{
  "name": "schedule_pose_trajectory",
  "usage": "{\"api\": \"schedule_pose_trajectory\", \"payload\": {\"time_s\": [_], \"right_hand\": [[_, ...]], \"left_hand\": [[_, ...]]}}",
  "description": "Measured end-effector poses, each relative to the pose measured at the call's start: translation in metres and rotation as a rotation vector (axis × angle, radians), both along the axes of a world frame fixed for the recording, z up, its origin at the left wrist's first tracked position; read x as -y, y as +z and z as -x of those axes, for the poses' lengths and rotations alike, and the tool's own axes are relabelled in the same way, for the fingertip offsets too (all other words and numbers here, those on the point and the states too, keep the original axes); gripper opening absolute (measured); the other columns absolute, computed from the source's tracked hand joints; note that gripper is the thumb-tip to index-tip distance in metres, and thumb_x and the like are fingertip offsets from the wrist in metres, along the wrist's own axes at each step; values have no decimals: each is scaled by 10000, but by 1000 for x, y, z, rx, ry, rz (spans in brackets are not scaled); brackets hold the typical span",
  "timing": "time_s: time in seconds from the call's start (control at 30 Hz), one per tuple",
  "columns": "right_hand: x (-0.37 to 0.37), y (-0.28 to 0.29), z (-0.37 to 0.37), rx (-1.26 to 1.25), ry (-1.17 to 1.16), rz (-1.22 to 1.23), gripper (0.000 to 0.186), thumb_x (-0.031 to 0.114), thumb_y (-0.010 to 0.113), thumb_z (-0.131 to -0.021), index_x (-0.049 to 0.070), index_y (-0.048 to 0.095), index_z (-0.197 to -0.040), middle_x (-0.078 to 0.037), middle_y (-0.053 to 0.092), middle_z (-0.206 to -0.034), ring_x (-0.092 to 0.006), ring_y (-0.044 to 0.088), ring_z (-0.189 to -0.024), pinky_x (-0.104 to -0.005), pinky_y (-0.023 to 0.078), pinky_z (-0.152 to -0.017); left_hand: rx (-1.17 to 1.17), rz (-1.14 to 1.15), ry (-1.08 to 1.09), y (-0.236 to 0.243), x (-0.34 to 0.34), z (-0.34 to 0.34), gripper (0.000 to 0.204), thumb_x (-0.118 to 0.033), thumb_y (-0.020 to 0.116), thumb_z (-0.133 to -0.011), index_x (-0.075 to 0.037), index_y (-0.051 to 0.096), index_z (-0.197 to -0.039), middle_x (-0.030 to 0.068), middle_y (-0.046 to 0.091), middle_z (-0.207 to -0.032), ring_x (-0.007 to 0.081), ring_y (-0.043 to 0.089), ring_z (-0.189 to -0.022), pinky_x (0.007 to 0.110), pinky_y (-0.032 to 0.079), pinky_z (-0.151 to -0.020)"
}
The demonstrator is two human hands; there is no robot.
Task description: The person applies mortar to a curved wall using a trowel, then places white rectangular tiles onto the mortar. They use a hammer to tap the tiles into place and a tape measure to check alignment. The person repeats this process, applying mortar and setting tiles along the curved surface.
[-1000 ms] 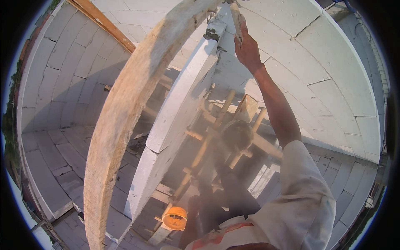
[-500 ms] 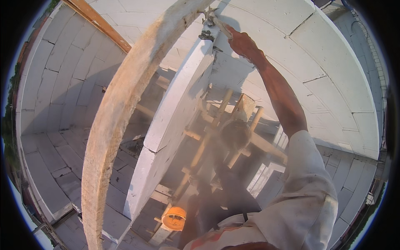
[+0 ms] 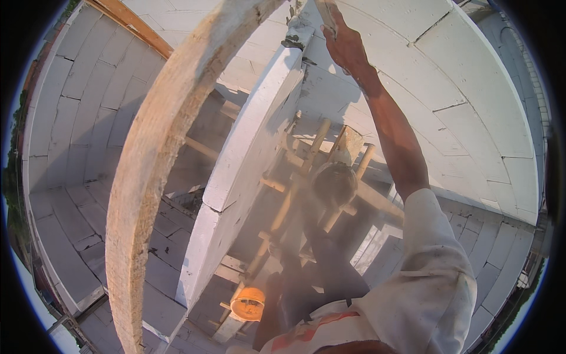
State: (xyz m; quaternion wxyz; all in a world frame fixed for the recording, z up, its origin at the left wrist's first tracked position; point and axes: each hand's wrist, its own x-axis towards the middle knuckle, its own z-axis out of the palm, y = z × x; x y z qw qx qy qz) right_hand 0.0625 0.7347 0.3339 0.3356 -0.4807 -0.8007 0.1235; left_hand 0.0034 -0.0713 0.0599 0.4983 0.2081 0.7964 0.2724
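My right hand (image 3: 346, 47) is raised at the top of the view, closed around the pale wooden handle (image 3: 326, 15) of a hammer. The hammer's head lies beyond the upper edge. Just left of the hand is the end of a thin white block wall (image 3: 247, 130), with grey mortar (image 3: 293, 41) smeared on it. A long rough timber board (image 3: 144, 159), bowed by the lens, runs along the left side of this wall and up toward the hammer. My left hand cannot be seen; a part of the left arm shows low beside my body.
Taller white block walls (image 3: 460, 112) stand to the right and at the far side. Below are wooden scaffold poles (image 3: 280, 209), a dusty round bucket (image 3: 334, 183) and an orange bucket (image 3: 247, 304). An orange-brown beam (image 3: 132, 23) crosses the upper left.
My right hand has lifted up and away from the wall end, taking the hammer's head out of view. The timber board has shifted slightly left in the picture.
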Motion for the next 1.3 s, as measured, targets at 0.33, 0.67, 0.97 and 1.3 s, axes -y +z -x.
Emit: {"api": "schedule_pose_trajectory", "payload": {"time_s": [0.33, 0.67, 0.97, 1.3], "right_hand": [[-26, -8, 5, 358, 97, 297, 646, 274, 588, -1018, 174, 334, -1603, -285, 735, -963, -436, 734, -855, -518, 573, -812], [-172, -22, 147, 577, 483, 9, 367, 292, 526, -1007, 156, 679, -1311, -147, 740, -1170, -330, 714, -1099, -478, 587, -900], [-95, -20, 214, 1065, 336, -110, 245, 221, 652, -933, 145, 771, -1133, -77, 749, -1184, -301, 716, -1113, -468, 586, -827], [-136, -45, 209, 1250, 233, -109, 357, 195, 637, -929, 155, 701, -1278, -80, 710, -1285, -283, 700, -1152, -493, 568, -871]], "left_hand": [[174, -93, 223, 35, -53, 12, 315, -205, 646, -925, -30, 690, -1184, 15, 676, -918, 62, 576, -709, 227, 443, -583], [227, 265, 175, 5, -47, -3, 279, -143, 659, -927, -15, 647, -1174, 126, 712, -1087, 255, 695, -919, 380, 554, -769], [136, 239, 159, 9, -67, 3, 353, -101, 676, -916, -36, 602, -1255, 148, 681, -1178, 317, 661, -1025, 444, 531, -853], [-201, -50, -42, 45, -130, 10, 463, -53, 694, -904, -61, 552, -1344, 172, 646, -1280, 385, 623, -1143, 515, 505, -946]]}}
